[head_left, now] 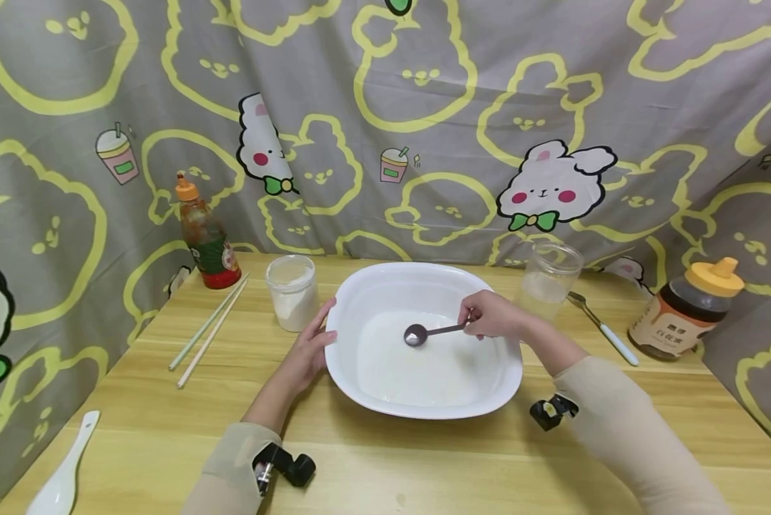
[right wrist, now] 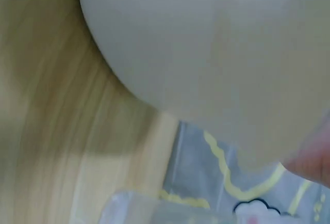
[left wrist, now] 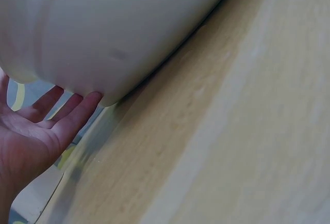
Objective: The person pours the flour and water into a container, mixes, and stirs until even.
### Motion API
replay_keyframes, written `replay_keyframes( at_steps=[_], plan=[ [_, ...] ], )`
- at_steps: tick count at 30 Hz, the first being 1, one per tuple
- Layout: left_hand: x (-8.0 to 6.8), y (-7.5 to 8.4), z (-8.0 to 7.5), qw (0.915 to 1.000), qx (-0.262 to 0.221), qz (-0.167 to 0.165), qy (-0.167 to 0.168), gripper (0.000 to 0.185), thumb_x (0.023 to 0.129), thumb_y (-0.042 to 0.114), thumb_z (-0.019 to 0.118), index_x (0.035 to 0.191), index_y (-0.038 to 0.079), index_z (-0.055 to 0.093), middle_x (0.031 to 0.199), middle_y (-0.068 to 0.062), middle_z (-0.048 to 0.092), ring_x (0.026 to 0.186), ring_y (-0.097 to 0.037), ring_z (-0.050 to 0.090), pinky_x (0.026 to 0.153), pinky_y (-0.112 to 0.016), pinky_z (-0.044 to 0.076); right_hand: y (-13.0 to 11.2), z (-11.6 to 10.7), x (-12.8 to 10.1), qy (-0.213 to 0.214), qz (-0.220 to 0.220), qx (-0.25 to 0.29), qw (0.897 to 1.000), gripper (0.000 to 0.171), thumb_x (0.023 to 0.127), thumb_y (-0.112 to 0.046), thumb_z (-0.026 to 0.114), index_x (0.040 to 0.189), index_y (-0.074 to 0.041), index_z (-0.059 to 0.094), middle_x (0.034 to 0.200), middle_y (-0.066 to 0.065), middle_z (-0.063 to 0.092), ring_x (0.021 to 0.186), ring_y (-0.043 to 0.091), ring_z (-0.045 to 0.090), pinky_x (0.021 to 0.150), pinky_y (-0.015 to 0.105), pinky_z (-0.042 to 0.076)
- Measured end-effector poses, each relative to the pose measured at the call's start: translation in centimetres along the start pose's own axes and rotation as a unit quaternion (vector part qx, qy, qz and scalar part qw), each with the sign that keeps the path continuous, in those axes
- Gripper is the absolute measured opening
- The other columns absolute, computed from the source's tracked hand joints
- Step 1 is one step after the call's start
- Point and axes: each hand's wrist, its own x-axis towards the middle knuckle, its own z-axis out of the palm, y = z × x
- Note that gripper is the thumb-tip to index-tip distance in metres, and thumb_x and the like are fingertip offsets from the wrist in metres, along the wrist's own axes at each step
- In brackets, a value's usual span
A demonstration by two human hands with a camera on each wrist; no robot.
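Mid-stir, it seems: right hand (head_left: 493,316) pinches a dark spoon (head_left: 418,334) over the white basin (head_left: 360,286) at the surface's centre, left hand (head_left: 308,354) flat-fingered against its left rim; next move likely calls for steady bracing while the spoon circles.

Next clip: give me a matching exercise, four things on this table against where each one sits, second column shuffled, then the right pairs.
Things:
1. metal spoon
2. chopsticks
3. honey bottle
4. white ceramic spoon

Places:
A. near left corner of the table
B. held by the right hand over the white basin
C. far right edge, yellow cap
D. lying left of the powder jar, near the sauce bottle

Pairs: 1-B, 2-D, 3-C, 4-A

The left hand rests against the basin's rim.
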Motion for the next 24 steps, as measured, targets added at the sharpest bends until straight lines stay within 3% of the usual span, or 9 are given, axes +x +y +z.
replay_keyframes(
  at_steps=[6, 11, 16, 20, 24],
  plan=[
    [-0.1, 0.1, 0.0, 1.0000, 0.001, -0.001, 0.000, 0.067, 0.081, 0.010, 0.047, 0.139, 0.018, 0.015, 0.132, -0.024, 0.024, 0.106, -0.036, 0.040, 0.077, -0.039, 0.045, 0.6, -1.1, -2.0, -0.065, -0.027, 0.016, 0.997, 0.007, 0.074, 0.002, 0.058, 0.079, -0.002, 0.059, 0.057, 0.003, 0.051, 0.050, 0.015, 0.047, 0.042, 0.023, 0.035],
    [-0.1, 0.1, 0.0, 1.0000, 0.000, -0.001, 0.000, 0.067, 0.081, 0.011, 0.047, 0.139, 0.018, 0.015, 0.133, -0.022, 0.023, 0.108, -0.038, 0.038, 0.077, -0.040, 0.045, -0.2, -0.6, -1.9, -0.096, -0.035, 0.041, 0.994, 0.009, 0.076, 0.001, 0.057, 0.079, -0.006, 0.060, 0.057, 0.004, 0.051, 0.048, 0.013, 0.043, 0.042, 0.022, 0.035],
    [0.0, 0.0, -0.1, 1.0000, -0.003, -0.005, -0.003, 0.066, 0.081, 0.009, 0.046, 0.139, 0.018, 0.015, 0.134, -0.022, 0.023, 0.109, -0.039, 0.036, 0.078, -0.043, 0.043, -0.8, 0.2, -0.4, -0.065, -0.057, 0.011, 0.996, 0.007, 0.076, 0.002, 0.056, 0.078, -0.004, 0.059, 0.054, 0.003, 0.051, 0.045, 0.011, 0.042, 0.042, 0.023, 0.037],
    [0.1, -0.1, -0.1, 1.0000, -0.003, -0.004, -0.003, 0.065, 0.082, 0.009, 0.045, 0.139, 0.018, 0.016, 0.133, -0.023, 0.024, 0.109, -0.041, 0.035, 0.078, -0.044, 0.043, -0.4, 0.0, -0.1, -0.023, -0.027, -0.019, 0.999, 0.008, 0.074, 0.003, 0.056, 0.076, -0.004, 0.058, 0.053, 0.001, 0.050, 0.045, 0.012, 0.044, 0.042, 0.024, 0.038],
    [0.0, 0.0, -0.2, 1.0000, 0.000, -0.004, -0.004, 0.065, 0.082, 0.008, 0.045, 0.139, 0.018, 0.016, 0.132, -0.024, 0.024, 0.109, -0.041, 0.036, 0.079, -0.044, 0.043, 0.4, -0.8, -0.9, -0.032, -0.010, -0.005, 0.999, 0.009, 0.074, 0.004, 0.056, 0.076, -0.005, 0.058, 0.054, 0.003, 0.050, 0.048, 0.014, 0.045, 0.042, 0.024, 0.036]
  ],
)
